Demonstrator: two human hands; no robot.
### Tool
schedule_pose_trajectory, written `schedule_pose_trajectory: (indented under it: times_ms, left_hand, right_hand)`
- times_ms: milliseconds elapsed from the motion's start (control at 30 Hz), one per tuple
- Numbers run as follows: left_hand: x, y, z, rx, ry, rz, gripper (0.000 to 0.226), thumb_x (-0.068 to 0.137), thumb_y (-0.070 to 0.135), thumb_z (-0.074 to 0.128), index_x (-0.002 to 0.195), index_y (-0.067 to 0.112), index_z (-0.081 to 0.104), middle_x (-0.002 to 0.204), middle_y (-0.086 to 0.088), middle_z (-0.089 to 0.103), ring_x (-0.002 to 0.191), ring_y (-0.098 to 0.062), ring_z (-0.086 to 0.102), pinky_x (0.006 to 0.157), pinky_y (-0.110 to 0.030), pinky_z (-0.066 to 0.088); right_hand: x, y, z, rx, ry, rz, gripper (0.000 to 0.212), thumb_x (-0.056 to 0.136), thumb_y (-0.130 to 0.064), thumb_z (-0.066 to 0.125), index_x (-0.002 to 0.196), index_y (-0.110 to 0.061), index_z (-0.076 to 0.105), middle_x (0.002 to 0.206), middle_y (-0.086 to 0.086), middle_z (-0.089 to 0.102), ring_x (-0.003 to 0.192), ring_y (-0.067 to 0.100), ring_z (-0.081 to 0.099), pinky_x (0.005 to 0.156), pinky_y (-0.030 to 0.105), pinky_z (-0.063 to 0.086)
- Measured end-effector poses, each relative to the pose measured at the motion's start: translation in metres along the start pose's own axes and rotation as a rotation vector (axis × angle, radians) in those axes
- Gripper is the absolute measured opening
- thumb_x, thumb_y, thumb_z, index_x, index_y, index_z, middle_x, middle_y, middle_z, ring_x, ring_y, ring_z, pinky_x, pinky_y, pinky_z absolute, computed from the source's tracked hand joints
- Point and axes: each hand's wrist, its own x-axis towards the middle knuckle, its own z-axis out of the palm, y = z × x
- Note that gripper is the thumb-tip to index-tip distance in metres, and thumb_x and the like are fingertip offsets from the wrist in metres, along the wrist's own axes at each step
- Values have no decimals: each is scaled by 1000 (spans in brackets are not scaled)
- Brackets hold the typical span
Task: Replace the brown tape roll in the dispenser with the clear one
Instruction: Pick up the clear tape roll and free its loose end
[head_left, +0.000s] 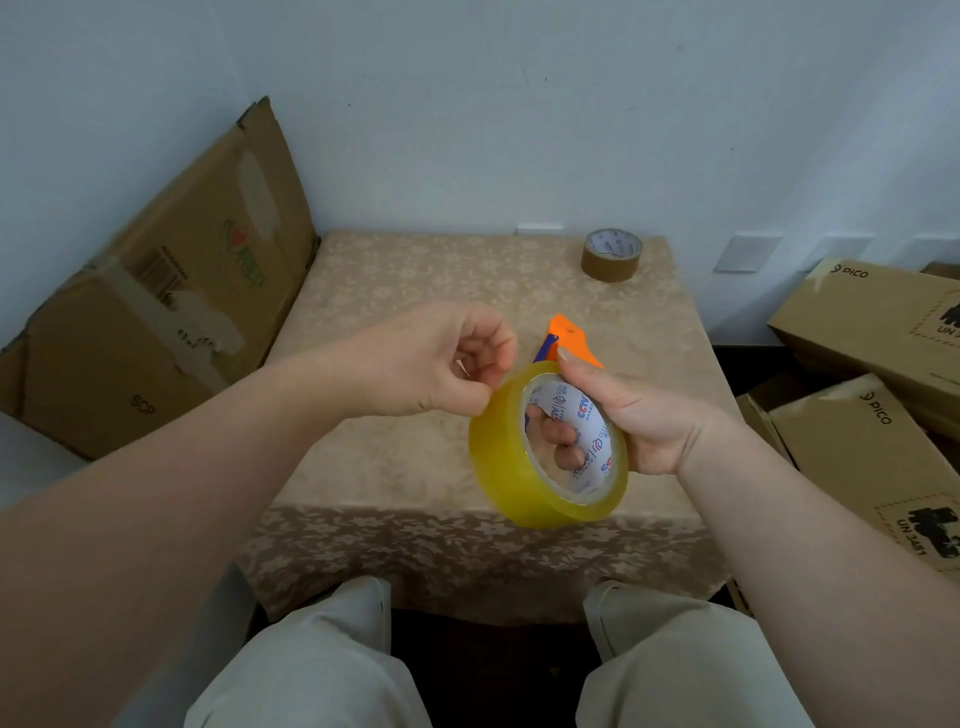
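Right hand (631, 415) grips the clear tape roll (545, 447), fingers through its core, hiding most of the orange dispenser (566, 338) just behind. Left hand (436, 358) pinches at the roll's top edge; tape end indistinct. Brown roll (611, 254) sits well beyond.

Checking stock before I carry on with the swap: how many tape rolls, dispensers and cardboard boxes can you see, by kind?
Tape rolls: 2, the clear roll held in both hands and the brown roll at the table's far right corner.
Dispensers: 1, the orange and blue dispenser behind the clear roll.
Cardboard boxes: 4, one on the left, three on the right.
Total: 7
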Motion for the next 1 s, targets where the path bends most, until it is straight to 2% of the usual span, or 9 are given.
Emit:
schedule_pose_trajectory:
  times_ms: [200,300,367,467,533,700,800,900,1000]
  left_hand:
    - [-2,-2,4,-56,-22,-15,31,72,-9,59,82,21,59,72,1,55,67,-9,50,64,-26,44]
    - [-11,-2,1,-132,31,-31,29,74,0,57,96,19,61,70,7,53,72,-12,53,78,-31,53]
    - [-12,-3,0,-156,101,-49,37,80,-3,55,109,19,60,77,4,52,80,-12,55,83,-30,56]
    - [-7,-6,5,-194,172,-119,44,85,-2,55,121,23,55,102,3,55,96,-10,59,80,-27,56]
    - [-4,-8,11,-264,164,-162,37,86,1,55,117,20,60,108,-1,65,97,-11,65,80,-27,56]
    - [0,-13,15,-234,379,-116,9,83,6,65,82,14,70,85,-7,72,81,-21,70,79,-34,58]
    - [5,-19,21,-169,443,-91,15,86,9,61,73,17,63,88,-7,71,77,-17,69,69,-33,58]
    - [9,-27,23,-299,542,-121,22,91,11,53,70,18,53,99,-9,66,79,-14,65,58,-21,53]
    - [12,-39,17,-240,713,-209,21,91,14,52,71,17,50,82,-10,58,63,-13,61,54,-26,55]
  right_hand:
    - [-2,4,-1,59,16,-11,56,69,-66,60,82,-11,66,59,4,46,49,15,46,50,24,44]
    - [-6,7,-9,105,128,3,68,60,-72,65,92,-13,57,57,-1,46,48,11,46,45,25,46]
    - [-9,7,-13,80,149,23,73,61,-78,59,96,-15,51,59,-2,42,49,11,46,45,29,49]
    - [-3,1,-8,86,99,36,63,78,-76,41,83,-16,57,63,0,38,50,11,47,44,31,49]
    - [1,-2,-4,69,88,36,63,82,-75,35,79,-19,62,65,1,35,52,12,46,44,32,49]
    - [1,-2,-8,60,78,69,69,80,-77,34,84,-17,66,65,1,41,51,11,50,43,32,49]
    - [4,0,-9,66,150,108,82,79,-77,36,115,-8,63,84,12,53,54,16,60,41,31,52]
    - [10,2,-7,158,354,66,61,84,-67,43,109,-16,68,77,4,65,48,12,62,36,21,47]
    - [18,4,-12,83,678,-55,20,90,-37,54,88,-19,64,75,0,59,49,10,55,38,19,41]
